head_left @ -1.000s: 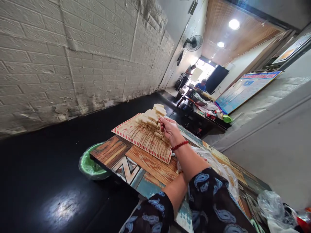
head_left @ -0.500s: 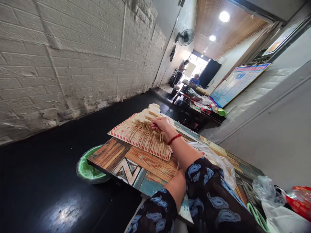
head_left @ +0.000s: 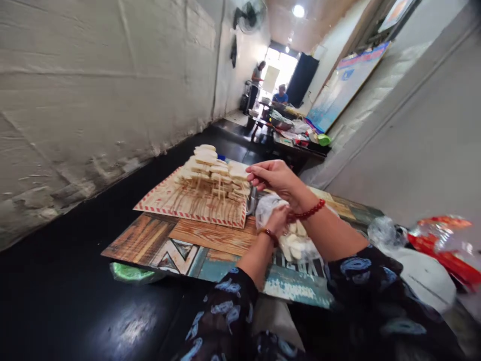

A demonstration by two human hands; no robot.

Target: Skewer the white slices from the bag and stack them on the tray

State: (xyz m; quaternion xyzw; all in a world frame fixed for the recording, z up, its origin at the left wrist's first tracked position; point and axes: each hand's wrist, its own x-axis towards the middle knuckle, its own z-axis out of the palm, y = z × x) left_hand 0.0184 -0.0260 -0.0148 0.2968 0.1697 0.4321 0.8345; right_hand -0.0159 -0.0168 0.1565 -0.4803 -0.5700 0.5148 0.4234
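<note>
My right hand, with a red bead bracelet, is raised at the right end of a pile of pale skewered slices. Its fingers are loosely bent and a little apart, and I see nothing held in them. Thin wooden sticks hang from the slices toward me over a tray with a red-and-white striped edge. Lower down, my left hand is at a clear plastic bag with more pale slices in it. My right wrist covers part of that hand, and its fingers are hidden.
The patterned wooden board lies on a black table. A green basin shows under its left corner. Red plastic packaging and crumpled clear plastic are at right. Two people are in the background by a cluttered table.
My right hand has drawn back to the right from the skewer pile. My left hand, hidden before, now shows at the bag. The view has swung to the right.
</note>
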